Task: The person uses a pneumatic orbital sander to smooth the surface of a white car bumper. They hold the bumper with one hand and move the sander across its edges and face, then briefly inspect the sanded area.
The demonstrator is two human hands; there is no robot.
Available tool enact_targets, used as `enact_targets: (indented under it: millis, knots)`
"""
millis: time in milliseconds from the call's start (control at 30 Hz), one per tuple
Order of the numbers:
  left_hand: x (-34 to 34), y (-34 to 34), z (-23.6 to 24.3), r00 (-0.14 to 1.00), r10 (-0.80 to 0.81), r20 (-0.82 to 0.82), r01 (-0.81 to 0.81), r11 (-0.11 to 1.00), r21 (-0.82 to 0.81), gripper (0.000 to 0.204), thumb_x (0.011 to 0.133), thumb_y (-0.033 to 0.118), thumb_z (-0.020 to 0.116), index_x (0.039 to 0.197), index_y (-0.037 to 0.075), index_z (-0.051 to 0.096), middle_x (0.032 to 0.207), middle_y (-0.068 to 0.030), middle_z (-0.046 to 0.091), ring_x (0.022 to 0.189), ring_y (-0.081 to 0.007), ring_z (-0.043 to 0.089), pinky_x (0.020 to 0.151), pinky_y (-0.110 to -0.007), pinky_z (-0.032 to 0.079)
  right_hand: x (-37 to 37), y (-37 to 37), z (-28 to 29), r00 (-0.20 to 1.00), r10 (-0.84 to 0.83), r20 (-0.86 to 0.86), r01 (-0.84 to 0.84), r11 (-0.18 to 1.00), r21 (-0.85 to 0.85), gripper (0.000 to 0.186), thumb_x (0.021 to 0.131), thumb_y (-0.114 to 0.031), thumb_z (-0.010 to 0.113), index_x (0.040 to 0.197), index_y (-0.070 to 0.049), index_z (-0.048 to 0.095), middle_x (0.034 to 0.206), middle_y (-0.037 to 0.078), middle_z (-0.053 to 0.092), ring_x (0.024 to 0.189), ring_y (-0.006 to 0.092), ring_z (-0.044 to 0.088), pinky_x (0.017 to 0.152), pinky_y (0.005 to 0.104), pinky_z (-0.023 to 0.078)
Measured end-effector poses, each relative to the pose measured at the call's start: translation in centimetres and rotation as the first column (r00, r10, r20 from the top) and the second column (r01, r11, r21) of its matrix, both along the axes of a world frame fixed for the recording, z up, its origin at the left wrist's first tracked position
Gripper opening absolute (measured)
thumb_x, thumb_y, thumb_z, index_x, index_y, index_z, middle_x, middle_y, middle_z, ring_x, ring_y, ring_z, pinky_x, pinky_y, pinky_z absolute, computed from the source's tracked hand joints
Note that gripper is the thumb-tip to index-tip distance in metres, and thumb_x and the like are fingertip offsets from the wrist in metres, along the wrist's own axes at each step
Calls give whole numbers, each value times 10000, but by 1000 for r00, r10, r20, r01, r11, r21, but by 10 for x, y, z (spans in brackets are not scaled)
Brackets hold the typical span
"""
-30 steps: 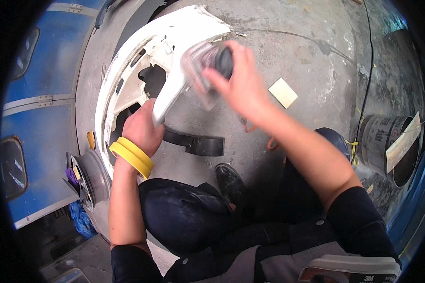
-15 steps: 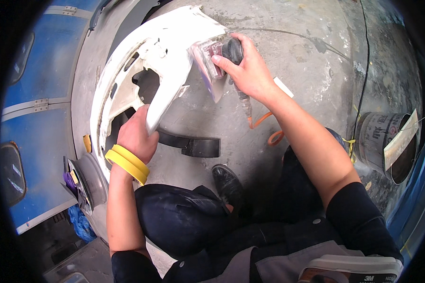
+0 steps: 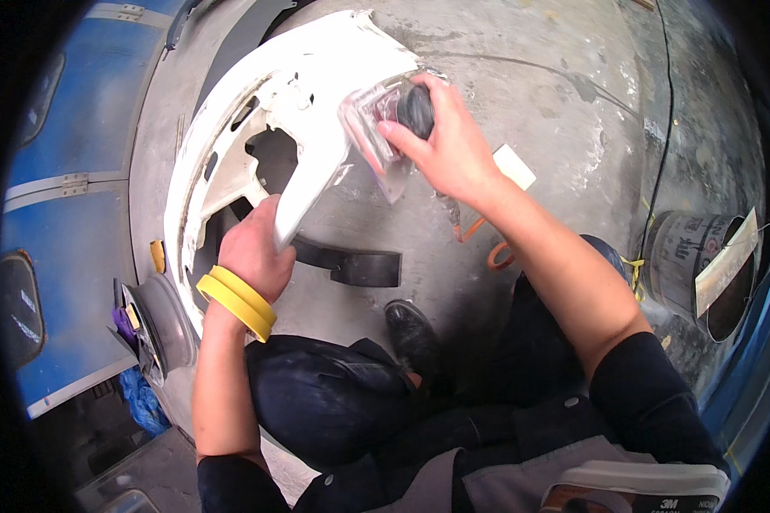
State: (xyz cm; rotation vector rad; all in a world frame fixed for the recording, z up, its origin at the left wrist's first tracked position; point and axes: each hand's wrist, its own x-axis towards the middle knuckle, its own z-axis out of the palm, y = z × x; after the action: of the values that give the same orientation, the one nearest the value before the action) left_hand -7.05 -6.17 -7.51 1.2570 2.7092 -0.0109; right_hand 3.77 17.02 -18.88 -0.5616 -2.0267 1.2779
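Observation:
A white car bumper (image 3: 326, 103) with several cut-out openings curves across the upper left, over the grey floor. My left hand (image 3: 255, 248) is closed around its lower inner edge; a yellow roll of tape (image 3: 235, 301) circles that wrist. In my right hand (image 3: 449, 141) is an air sander (image 3: 416, 112), gripped by its black rounded top. The sander's pad is blurred and tilted against the bumper's right-hand face, or very close to it. From the sander an orange hose (image 3: 500, 255) runs down toward my leg.
A black curved strip (image 3: 364, 267) lies on the floor below the bumper. At right stands a metal bucket (image 3: 689, 248) with a pale board across it. Blue door panels (image 3: 81, 256) and a wheel-like rim (image 3: 164, 321) line the left. A dark cable (image 3: 666, 111) crosses the floor.
The sander and my right hand have shifted slightly down and left along the bumper. My left hand and the bumper appear a little farther right, with the grip kept.

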Motion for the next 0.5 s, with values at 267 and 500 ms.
enact_targets:
  millis: [267,500]
  knots:
    - [-5,-3,-4,999,-32,6,32,999,37,553,739,22,663,1284,7,571,1130,-283,670,1070,-484,624,945,-520,497,6,-17,-5,991,131,43,-134,987,86,755,901,-414,769,1439,-19,416,1275,260,512,1068,425,642,925,500,560]
    - [-10,-3,-5,1000,-22,-10,21,1000,-20,568,743,20,666,1301,1,562,1140,-287,668,1067,-485,627,951,-515,498,8,-23,2,977,208,39,-211,946,247,710,900,-419,767,1395,-10,464,1233,253,538,1084,434,641,946,500,552]
